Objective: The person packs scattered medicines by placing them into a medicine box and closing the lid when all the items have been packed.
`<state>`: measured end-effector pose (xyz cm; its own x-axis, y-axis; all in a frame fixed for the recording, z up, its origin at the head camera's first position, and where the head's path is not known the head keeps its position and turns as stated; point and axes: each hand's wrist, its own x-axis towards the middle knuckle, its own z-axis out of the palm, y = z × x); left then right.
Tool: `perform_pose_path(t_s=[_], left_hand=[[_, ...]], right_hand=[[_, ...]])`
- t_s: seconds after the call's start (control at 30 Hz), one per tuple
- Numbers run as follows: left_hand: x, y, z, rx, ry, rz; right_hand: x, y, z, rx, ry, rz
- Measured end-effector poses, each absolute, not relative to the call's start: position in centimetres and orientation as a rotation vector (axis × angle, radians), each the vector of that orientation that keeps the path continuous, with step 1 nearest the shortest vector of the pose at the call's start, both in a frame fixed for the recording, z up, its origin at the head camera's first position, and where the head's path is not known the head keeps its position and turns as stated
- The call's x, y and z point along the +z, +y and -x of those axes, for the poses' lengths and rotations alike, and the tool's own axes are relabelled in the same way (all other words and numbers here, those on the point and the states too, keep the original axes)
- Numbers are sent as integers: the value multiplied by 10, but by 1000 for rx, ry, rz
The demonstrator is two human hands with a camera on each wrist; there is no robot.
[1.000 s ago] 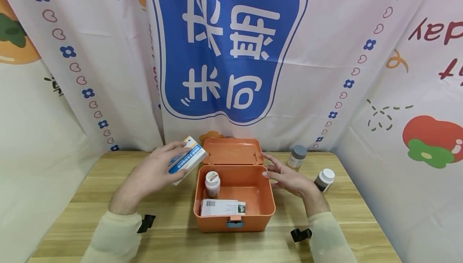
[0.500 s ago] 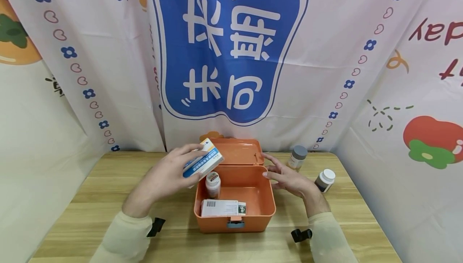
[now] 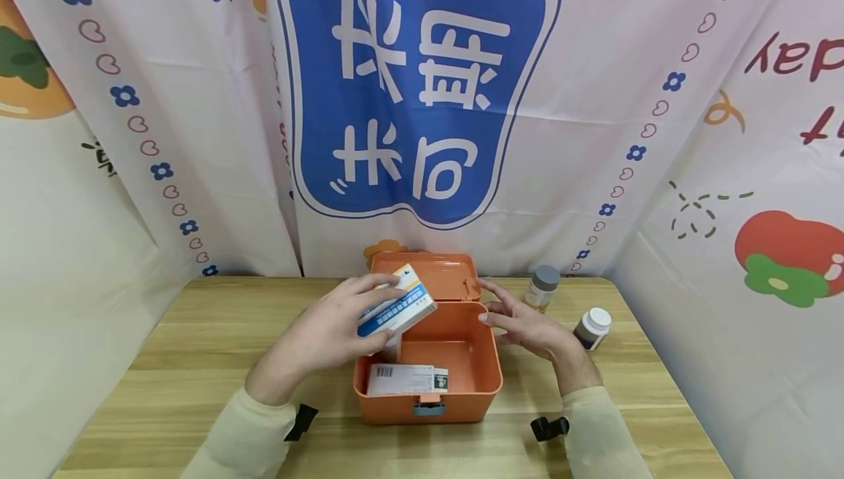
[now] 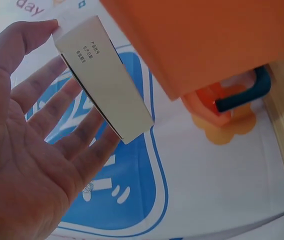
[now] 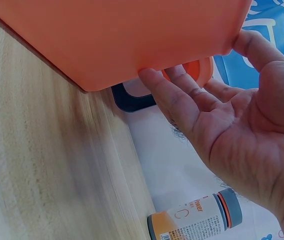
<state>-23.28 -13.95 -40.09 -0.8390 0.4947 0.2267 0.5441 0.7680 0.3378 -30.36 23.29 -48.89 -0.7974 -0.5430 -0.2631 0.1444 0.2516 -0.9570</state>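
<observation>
We're in a curtained-off booth, whether in a home or office I can't tell: wood-grain table (image 3: 165,369) below the left hand (image 3: 330,329) and right hand (image 3: 524,327), printed cloth (image 3: 409,98) hung beyond them, patterned sheets (image 3: 712,281) walling off either side.

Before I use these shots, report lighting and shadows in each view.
Head: fairly even light, faint sheen inside the orange box; left wrist: the left hand looks dim; right wrist: a soft shadow darkens the table beside the box.
</observation>
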Motion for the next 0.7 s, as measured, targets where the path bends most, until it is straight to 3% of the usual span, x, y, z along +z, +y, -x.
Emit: perform_pose_path(t_s=[0.7], left_hand=[[-413, -126, 230, -623, -2919, 1074]], right_hand=[[-490, 233, 305, -1591, 1961, 358]])
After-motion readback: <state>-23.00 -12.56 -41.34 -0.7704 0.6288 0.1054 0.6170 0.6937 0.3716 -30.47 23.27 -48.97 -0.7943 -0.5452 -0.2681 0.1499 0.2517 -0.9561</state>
